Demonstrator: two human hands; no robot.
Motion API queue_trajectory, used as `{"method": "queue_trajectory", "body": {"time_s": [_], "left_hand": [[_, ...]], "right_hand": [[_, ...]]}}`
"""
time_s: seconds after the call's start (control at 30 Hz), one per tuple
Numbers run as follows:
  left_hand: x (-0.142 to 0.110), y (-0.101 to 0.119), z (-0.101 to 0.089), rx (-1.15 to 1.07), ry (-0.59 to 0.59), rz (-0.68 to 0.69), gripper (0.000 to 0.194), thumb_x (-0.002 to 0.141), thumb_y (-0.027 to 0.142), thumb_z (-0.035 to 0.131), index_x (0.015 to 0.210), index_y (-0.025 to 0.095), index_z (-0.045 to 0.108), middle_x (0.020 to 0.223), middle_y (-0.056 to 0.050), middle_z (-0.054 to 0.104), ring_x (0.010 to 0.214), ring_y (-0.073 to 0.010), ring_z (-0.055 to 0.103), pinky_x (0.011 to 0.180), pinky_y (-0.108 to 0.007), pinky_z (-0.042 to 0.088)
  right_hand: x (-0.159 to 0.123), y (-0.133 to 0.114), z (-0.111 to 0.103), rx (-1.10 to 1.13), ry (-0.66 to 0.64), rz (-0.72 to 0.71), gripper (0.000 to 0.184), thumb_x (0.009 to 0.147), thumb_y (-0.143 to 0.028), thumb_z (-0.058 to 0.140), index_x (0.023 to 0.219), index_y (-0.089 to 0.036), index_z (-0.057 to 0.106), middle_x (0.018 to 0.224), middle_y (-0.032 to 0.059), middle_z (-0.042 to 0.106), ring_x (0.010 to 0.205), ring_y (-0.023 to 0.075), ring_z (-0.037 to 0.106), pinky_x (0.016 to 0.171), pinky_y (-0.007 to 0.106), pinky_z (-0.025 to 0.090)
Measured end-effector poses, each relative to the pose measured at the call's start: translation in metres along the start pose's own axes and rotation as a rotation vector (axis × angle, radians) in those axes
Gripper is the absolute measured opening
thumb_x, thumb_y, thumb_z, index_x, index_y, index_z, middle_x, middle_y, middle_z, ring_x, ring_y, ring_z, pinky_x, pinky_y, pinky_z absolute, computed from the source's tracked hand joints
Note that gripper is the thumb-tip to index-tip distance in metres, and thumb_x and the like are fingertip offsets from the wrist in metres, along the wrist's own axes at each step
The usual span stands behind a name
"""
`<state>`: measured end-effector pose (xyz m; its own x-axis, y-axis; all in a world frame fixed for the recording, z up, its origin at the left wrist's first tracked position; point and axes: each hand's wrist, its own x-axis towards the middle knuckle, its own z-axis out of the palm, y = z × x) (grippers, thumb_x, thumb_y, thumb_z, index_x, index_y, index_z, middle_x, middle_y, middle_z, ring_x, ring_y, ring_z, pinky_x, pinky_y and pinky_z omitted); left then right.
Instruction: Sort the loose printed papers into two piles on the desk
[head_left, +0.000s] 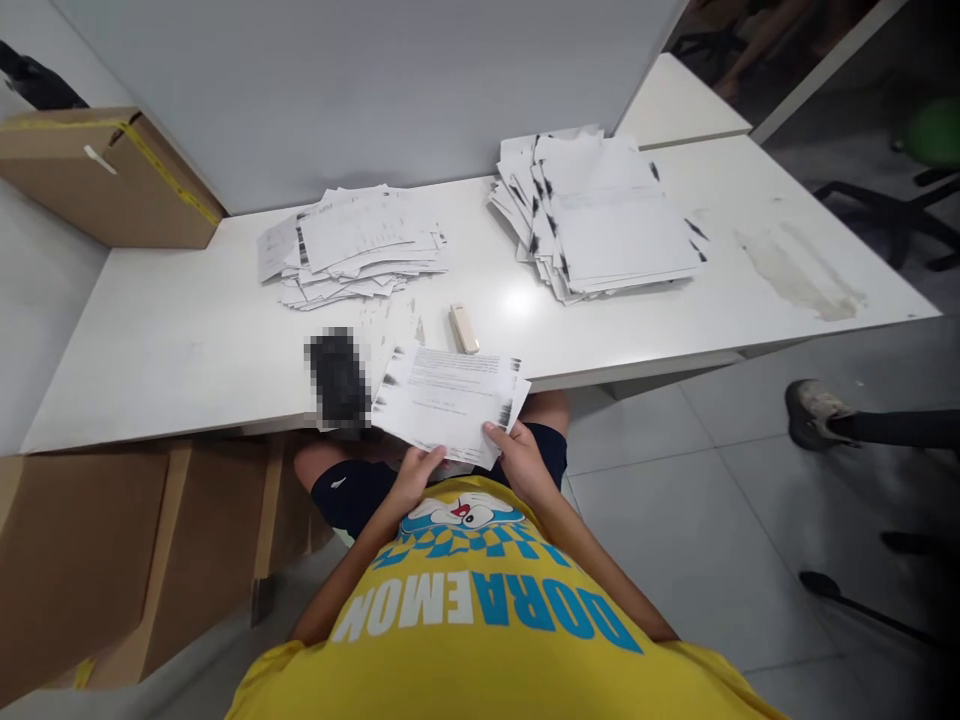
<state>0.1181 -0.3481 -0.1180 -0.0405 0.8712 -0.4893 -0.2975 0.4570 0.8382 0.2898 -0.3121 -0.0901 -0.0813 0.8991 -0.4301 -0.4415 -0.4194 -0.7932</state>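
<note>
Both my hands hold a small stack of printed paper sheets (448, 403) over my lap, at the front edge of the white table (187, 330). My left hand (415, 478) grips the stack's near left corner. My right hand (517, 457) pinches its near right edge, thumb on top. The top sheet shows printed text and dark marks along its sides.
Two heaps of similar sheets lie on the table: one at the back middle (352, 245), one at the back right (600, 215). A small cream oblong object (464, 328) and a blurred dark object (337, 378) lie near me. Cardboard boxes stand at left (105, 175) and lower left (82, 560). Another person's shoe (814, 412) is at right.
</note>
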Motion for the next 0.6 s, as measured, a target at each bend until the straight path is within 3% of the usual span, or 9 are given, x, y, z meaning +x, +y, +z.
{"method": "queue_trajectory", "body": {"time_s": [0.1,0.2,0.3,0.4,0.47,0.6], "left_hand": [[-0.009,0.011,-0.005,-0.217,0.112,0.121,0.051,0.057,0.06,0.088,0.079,0.019,0.069,0.079,-0.005,0.072,0.07,-0.0169,0.065,0.069,-0.03,0.053],[-0.013,0.035,0.0,-0.25,0.103,0.258,0.041,0.064,0.052,0.087,0.082,0.02,0.069,0.083,-0.004,0.072,0.076,-0.017,0.066,0.077,-0.032,0.055],[0.0,0.063,0.007,-0.199,0.138,0.446,0.037,0.069,0.049,0.084,0.09,0.022,0.068,0.088,-0.002,0.071,0.087,-0.0171,0.067,0.087,-0.031,0.054],[0.024,0.083,0.009,-0.103,0.217,0.581,0.038,0.069,0.048,0.083,0.092,0.022,0.066,0.09,-0.002,0.068,0.088,-0.0161,0.065,0.086,-0.029,0.052],[0.042,0.09,0.007,0.013,0.247,0.628,0.038,0.069,0.048,0.082,0.09,0.021,0.065,0.086,-0.002,0.066,0.084,-0.016,0.063,0.082,-0.028,0.051],[0.067,0.093,0.003,0.26,0.174,0.704,0.037,0.077,0.05,0.075,0.093,0.02,0.061,0.088,-0.003,0.063,0.089,-0.0179,0.062,0.088,-0.031,0.049]], "right_hand": [[0.003,-0.02,-0.015,-0.15,-0.057,-0.118,0.045,0.063,-0.056,0.086,0.091,-0.022,0.077,0.096,0.0056,0.078,0.099,0.0297,0.07,0.094,0.045,0.054],[0.011,-0.049,-0.028,-0.216,-0.001,-0.24,0.038,0.063,-0.054,0.086,0.084,-0.024,0.076,0.089,0.0043,0.077,0.096,0.0297,0.069,0.092,0.045,0.054],[0.03,-0.081,-0.035,-0.227,0.049,-0.325,0.04,0.059,-0.054,0.088,0.082,-0.023,0.076,0.086,0.0047,0.076,0.092,0.0299,0.069,0.09,0.046,0.053],[0.055,-0.106,-0.038,-0.226,0.008,-0.388,0.039,0.057,-0.05,0.089,0.081,-0.023,0.076,0.087,0.0044,0.076,0.094,0.0294,0.068,0.093,0.046,0.051],[0.071,-0.115,-0.039,-0.224,-0.013,-0.409,0.035,0.057,-0.049,0.088,0.078,-0.024,0.076,0.083,0.0031,0.075,0.094,0.0292,0.068,0.094,0.046,0.051],[0.091,-0.118,-0.04,-0.256,-0.048,-0.407,0.032,0.056,-0.047,0.087,0.074,-0.024,0.075,0.075,0.0017,0.073,0.092,0.0297,0.068,0.09,0.046,0.052]]}}
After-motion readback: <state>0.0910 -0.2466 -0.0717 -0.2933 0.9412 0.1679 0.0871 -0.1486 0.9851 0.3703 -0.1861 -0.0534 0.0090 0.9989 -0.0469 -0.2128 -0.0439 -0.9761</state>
